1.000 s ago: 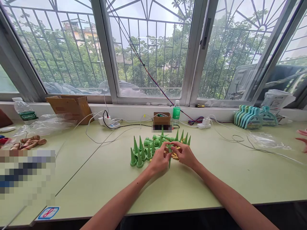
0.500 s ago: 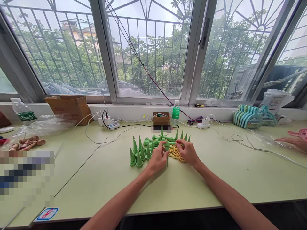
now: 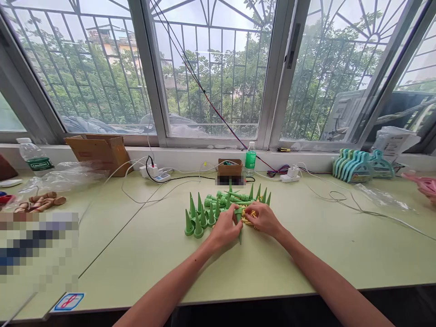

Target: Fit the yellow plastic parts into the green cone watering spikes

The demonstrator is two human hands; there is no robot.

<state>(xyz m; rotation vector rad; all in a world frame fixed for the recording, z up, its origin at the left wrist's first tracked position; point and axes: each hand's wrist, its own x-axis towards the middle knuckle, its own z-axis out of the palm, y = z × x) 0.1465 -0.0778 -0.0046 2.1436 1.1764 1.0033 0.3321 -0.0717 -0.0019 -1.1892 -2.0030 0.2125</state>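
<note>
In my left hand (image 3: pixel 225 225) is a green cone-shaped spike (image 3: pixel 240 236), held with its tip pointing down and its wide end up. My right hand (image 3: pixel 264 218) is just to the right of it, fingers pinched together over a pile of small yellow pegs (image 3: pixel 248 217); what sits between the fingertips is too small to make out. Left of my hands stand several green spikes (image 3: pixel 198 227) with their points up. Behind my hands lie several green ribbed tubular pieces (image 3: pixel 210 200), partly hidden by the upright spikes.
A small brown box (image 3: pixel 230 169) and a green-labelled bottle (image 3: pixel 250 159) stand behind the parts. White cables (image 3: pixel 340 198) and a power strip (image 3: pixel 157 175) lie farther back. Blue hangers (image 3: pixel 352 165) stand right, wooden pieces (image 3: pixel 44 202) left. A pink object (image 3: pixel 427 187) is at the right edge.
My right hand has come off the green piece near the spike's top and moved lower, to the yellow pegs. Another person's hand at the far right has mostly left view.
</note>
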